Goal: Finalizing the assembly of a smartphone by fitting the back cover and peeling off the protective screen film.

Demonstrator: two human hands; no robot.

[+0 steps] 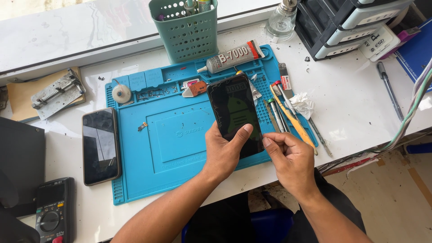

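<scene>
My left hand (223, 153) holds a black smartphone (234, 110) from below, thumb lying across its lower screen. The screen is dark with a faint green figure on it. The phone hovers over the right part of a blue repair mat (153, 144). My right hand (290, 159) touches the phone's lower right edge with pinched fingertips.
A second dark phone (101, 146) lies left of the mat. A glue tube (234, 56), green basket (185, 29), tweezers and picks (288, 112), crumpled tissue (303, 104), multimeter (53, 211), metal clamp (57, 93), glass bottle (281, 20), drawer unit (351, 22) and a pen (389, 90) surround it.
</scene>
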